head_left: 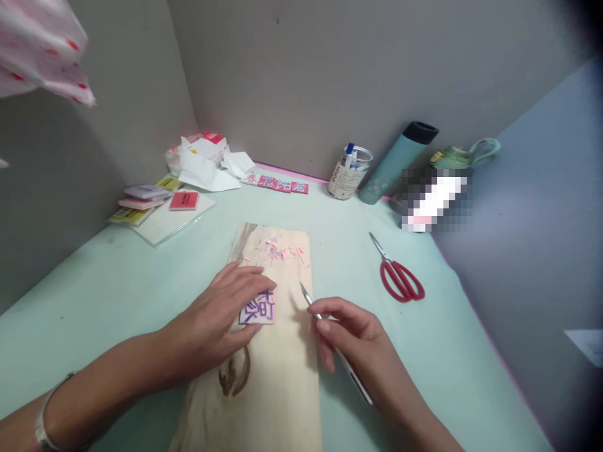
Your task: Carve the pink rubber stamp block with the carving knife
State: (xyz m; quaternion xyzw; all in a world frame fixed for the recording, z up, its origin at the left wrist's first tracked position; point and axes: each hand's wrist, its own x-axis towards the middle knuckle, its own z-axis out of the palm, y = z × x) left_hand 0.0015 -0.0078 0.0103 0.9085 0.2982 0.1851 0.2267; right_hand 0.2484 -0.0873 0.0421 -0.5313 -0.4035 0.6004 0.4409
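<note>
A small pink block (259, 309) with purple characters drawn on it lies on a pale wooden board (277, 389). My left hand (221, 320) rests on the board and pins the block by its left edge with thumb and fingers. My right hand (351, 342) holds a thin metal craft knife (308, 300) like a pen. The blade tip hangs just right of the block, apart from it. Pink shavings (280, 250) are scattered at the board's far end.
Red-handled scissors (400, 276) lie to the right on the mint-green table. At the back stand a jar (348, 172), a teal bottle (396, 163), carved pink blocks (280, 184), crumpled tissue (207, 164) and stacked blocks (146, 202). Grey walls enclose the corner.
</note>
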